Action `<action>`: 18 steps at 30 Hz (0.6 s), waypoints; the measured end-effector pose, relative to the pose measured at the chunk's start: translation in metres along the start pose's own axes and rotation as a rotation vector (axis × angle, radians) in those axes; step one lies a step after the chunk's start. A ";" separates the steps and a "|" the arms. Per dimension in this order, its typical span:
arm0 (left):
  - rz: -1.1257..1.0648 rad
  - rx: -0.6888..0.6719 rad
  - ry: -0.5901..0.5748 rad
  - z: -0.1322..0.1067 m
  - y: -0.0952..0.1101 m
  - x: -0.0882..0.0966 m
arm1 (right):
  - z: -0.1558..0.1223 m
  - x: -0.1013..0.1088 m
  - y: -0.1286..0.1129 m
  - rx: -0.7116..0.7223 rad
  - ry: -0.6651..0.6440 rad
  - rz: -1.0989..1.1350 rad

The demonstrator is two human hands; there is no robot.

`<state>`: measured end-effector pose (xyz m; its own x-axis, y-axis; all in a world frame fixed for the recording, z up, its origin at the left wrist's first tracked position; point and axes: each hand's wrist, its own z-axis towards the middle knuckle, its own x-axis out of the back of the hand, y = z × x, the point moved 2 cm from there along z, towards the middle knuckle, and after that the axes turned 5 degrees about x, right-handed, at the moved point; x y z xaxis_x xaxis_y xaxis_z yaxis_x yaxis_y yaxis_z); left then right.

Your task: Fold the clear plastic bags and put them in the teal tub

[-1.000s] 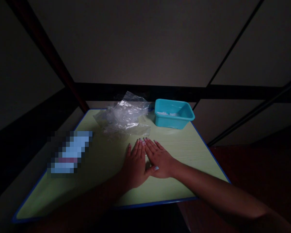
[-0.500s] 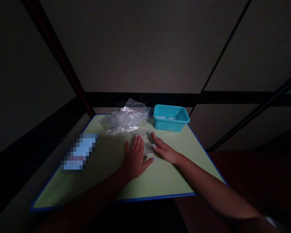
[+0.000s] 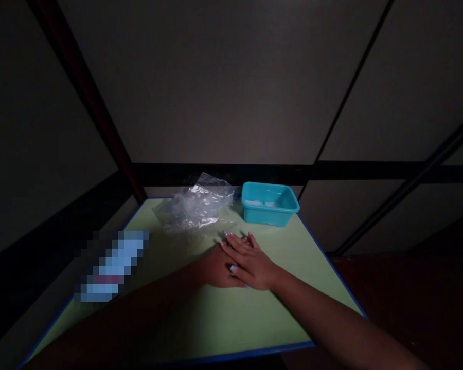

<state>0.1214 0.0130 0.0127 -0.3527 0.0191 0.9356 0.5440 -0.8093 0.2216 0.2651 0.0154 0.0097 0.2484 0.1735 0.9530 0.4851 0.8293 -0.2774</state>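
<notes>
My right hand (image 3: pixel 255 265) lies across the top of my left hand (image 3: pixel 215 268), its fingers stretched out. The left hand rests palm down toward the table top, its fingers mostly covered by the right. Whatever lies under the two hands is hidden. Just beyond the fingertips is a crumpled heap of clear plastic bags (image 3: pixel 201 206), thin and shiny.
A turquoise plastic basin (image 3: pixel 270 217) stands at the back right with some white pieces (image 3: pixel 260 204) inside. On the left lies a pixelated light-blue rectangle (image 3: pixel 118 264). The yellow-green table (image 3: pixel 224 324) has a blue edge and meets the wall behind.
The right hand has moved left onto the left hand; before, they lay apart. A small clear plastic piece seen between them is now covered. The view has tilted up slightly.
</notes>
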 end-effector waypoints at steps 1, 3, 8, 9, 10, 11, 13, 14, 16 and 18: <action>-0.008 0.014 -0.004 0.000 -0.002 -0.003 | 0.000 0.000 -0.001 0.000 -0.014 0.004; -0.017 0.025 -0.035 -0.001 -0.005 -0.010 | 0.001 -0.001 -0.002 -0.002 -0.024 0.021; 0.036 0.095 -0.110 -0.002 -0.011 -0.024 | 0.000 -0.001 -0.005 -0.025 -0.035 0.044; 0.049 0.104 -0.099 -0.002 -0.011 -0.025 | 0.000 0.000 -0.005 -0.029 -0.041 0.045; 0.064 0.101 -0.082 -0.003 -0.011 -0.026 | 0.000 0.000 -0.005 -0.032 -0.046 0.048; 0.080 0.085 -0.059 -0.004 -0.011 -0.026 | 0.000 0.000 -0.005 -0.033 -0.049 0.051; 0.112 0.029 -0.008 -0.005 -0.009 -0.025 | 0.000 -0.001 -0.005 -0.033 -0.052 0.052; 0.123 0.010 0.018 -0.005 -0.008 -0.023 | 0.000 -0.002 -0.005 -0.030 -0.052 0.051; 0.124 -0.008 0.045 -0.004 -0.008 -0.019 | 0.000 -0.003 -0.003 -0.022 -0.040 0.051; 0.105 0.008 0.039 -0.003 -0.010 -0.013 | -0.001 -0.003 0.002 -0.018 -0.004 0.057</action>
<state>0.1186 0.0187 -0.0028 -0.3231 -0.0886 0.9422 0.5853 -0.8011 0.1254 0.2663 0.0155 0.0065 0.2727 0.2225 0.9360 0.4854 0.8081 -0.3336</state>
